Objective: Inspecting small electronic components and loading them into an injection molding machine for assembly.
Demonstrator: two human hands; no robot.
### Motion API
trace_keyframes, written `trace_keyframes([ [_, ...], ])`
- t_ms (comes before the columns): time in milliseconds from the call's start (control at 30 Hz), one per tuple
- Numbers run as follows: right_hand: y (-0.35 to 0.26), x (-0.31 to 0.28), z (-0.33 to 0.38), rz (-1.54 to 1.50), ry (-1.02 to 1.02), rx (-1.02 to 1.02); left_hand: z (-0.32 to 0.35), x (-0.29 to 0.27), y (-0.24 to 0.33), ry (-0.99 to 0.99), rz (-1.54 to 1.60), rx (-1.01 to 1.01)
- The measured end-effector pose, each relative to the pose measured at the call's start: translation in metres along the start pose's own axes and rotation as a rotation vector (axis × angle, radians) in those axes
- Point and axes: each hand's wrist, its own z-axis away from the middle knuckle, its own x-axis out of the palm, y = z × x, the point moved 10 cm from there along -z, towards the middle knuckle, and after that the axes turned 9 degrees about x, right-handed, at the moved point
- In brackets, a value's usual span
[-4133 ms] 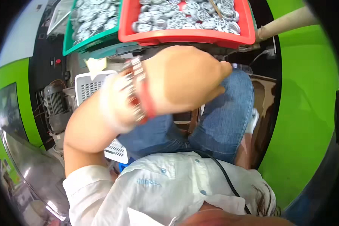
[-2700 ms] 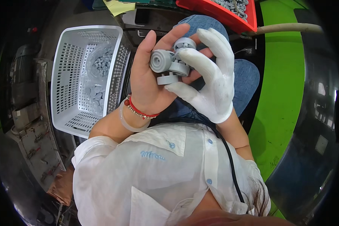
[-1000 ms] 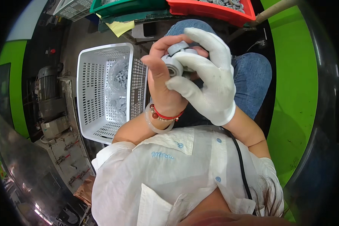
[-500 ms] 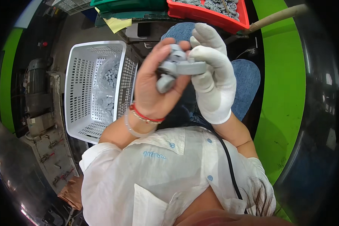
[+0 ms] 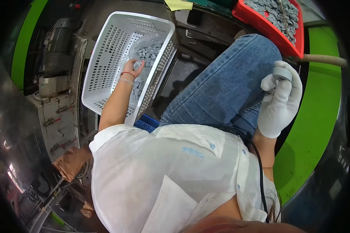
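My left hand (image 5: 131, 70), bare and wearing a red bracelet, reaches down into a white slatted plastic basket (image 5: 90, 86). Its fingers curl round a small grey round part (image 5: 137, 65); whether more parts sit in the palm cannot be made out. Beneath and beside that hand, a heap of grey parts (image 5: 151, 53) lies in clear plastic film inside the basket. Held up on the right, above my jeans, my right hand (image 5: 280, 103) wears a white knitted glove. Between its thumb and fingers is a grey ring-shaped part (image 5: 282, 73).
A red bin (image 5: 239, 11) full of grey parts stands at the far right, with a stick-like tool lying on them. Yellow paper (image 5: 179, 4) hangs from the far bench edge. A motor (image 5: 60, 40) and metal machinery stand at the left. Green panelling (image 5: 313, 128) runs down the right.
My hands have parted. The left went from in front of me into the basket with grey parts; the right moved rightward, holding one grey part. The view has turned toward the left.
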Motion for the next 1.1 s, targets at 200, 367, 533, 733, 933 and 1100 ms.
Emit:
trace_keyframes([
  [200,0.005,0.007,0.003,0.026,-0.041,0.024,0.002,0.005,-0.034,0.393,0.168,-0.366],
  [367,0.006,0.006,-0.001,-0.062,-0.128,0.003,0.062,0.168,0.100,-0.122,-0.810,0.392],
  [533,-0.006,0.002,0.001,-0.039,-0.197,-0.098,0.280,0.320,0.192,-0.747,-0.205,0.696],
  [733,-0.015,-0.018,0.007,0.039,-0.101,-0.130,0.402,0.406,0.194,-1.157,-0.088,0.493],
  [933,-0.034,-0.030,0.012,0.304,-0.105,-0.259,0.409,0.414,0.177,-1.207,-0.072,0.384],
  [1100,-0.043,-0.029,0.014,0.335,-0.167,-0.337,0.410,0.414,0.175,-1.210,-0.118,0.365],
])
